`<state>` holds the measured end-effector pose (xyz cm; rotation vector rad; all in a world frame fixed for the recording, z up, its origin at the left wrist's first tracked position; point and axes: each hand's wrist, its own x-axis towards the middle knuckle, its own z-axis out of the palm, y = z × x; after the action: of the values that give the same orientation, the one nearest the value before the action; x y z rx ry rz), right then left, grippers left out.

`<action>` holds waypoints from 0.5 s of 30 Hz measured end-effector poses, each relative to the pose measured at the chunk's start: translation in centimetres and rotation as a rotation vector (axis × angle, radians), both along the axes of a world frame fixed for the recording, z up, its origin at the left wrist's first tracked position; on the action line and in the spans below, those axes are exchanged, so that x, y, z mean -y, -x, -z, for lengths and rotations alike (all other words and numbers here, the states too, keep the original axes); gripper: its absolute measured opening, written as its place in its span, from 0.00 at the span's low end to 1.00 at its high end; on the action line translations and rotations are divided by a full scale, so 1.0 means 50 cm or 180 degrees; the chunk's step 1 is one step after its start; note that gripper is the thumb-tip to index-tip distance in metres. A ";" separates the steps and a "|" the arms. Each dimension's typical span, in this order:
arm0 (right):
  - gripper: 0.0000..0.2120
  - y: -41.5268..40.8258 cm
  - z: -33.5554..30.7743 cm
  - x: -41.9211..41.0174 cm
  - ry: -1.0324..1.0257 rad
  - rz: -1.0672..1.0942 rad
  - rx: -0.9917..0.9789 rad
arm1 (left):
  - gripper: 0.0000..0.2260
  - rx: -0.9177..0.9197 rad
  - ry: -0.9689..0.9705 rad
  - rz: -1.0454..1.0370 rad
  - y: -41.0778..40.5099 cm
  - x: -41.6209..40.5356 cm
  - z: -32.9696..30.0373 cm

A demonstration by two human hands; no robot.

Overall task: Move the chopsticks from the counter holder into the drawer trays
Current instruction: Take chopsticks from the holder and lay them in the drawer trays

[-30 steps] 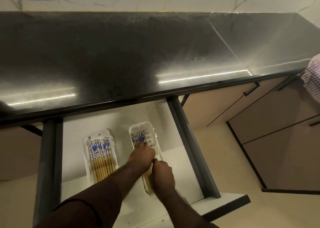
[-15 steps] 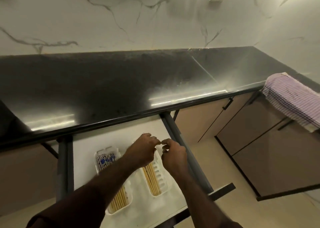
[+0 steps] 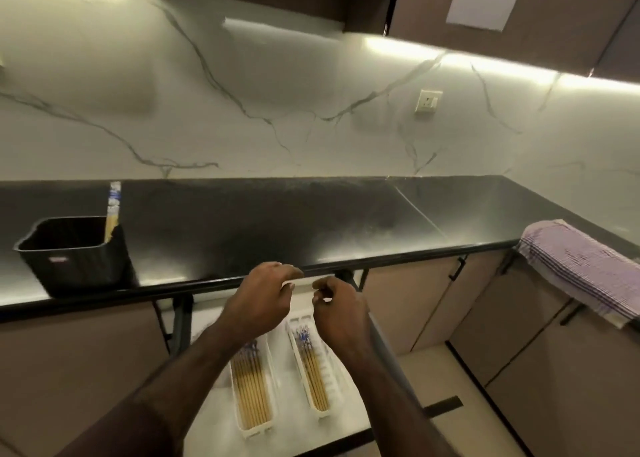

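Observation:
A black holder (image 3: 74, 254) stands on the dark counter at the left, with a few chopsticks (image 3: 113, 212) leaning in its right corner. Below the counter the white drawer (image 3: 207, 408) is pulled out. Two white trays lie in it, the left tray (image 3: 273, 380) and the right tray (image 3: 334, 377), each holding bamboo chopsticks with blue-patterned ends. My left hand (image 3: 258, 302) and my right hand (image 3: 337, 312) hover side by side above the trays near the counter edge. Their fingers are loosely curled and hold nothing.
A striped purple towel (image 3: 581, 269) hangs over the counter edge at the right. Cabinet doors with black handles (image 3: 458, 266) run below the counter. A wall socket (image 3: 428, 101) sits on the marble backsplash. The black countertop (image 3: 277, 221) stretches between holder and towel.
Both hands have lifted out of the right tray, leaving chopsticks there, and risen to the counter edge. The view has tilted up, bringing the holder and wall into sight.

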<state>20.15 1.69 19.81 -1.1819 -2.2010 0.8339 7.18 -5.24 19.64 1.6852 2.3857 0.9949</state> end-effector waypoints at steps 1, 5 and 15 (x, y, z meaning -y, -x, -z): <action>0.13 0.011 -0.015 0.014 -0.0096 -0.0015 -0.0018 | 0.14 -0.0022 -0.0050 -0.0037 0.009 0.023 -0.018; 0.11 0.075 -0.069 0.077 -0.0222 -0.0176 -0.0155 | 0.15 -0.0176 -0.0174 -0.0230 0.070 0.123 -0.071; 0.12 0.395 -0.148 0.296 -0.0521 -0.0758 -0.0405 | 0.15 -0.0339 -0.0540 -0.0677 0.357 0.405 -0.144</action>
<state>0.40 -13.11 27.19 -0.7789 -2.2832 0.7812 -10.66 -25.50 26.83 1.5974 2.6641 1.1978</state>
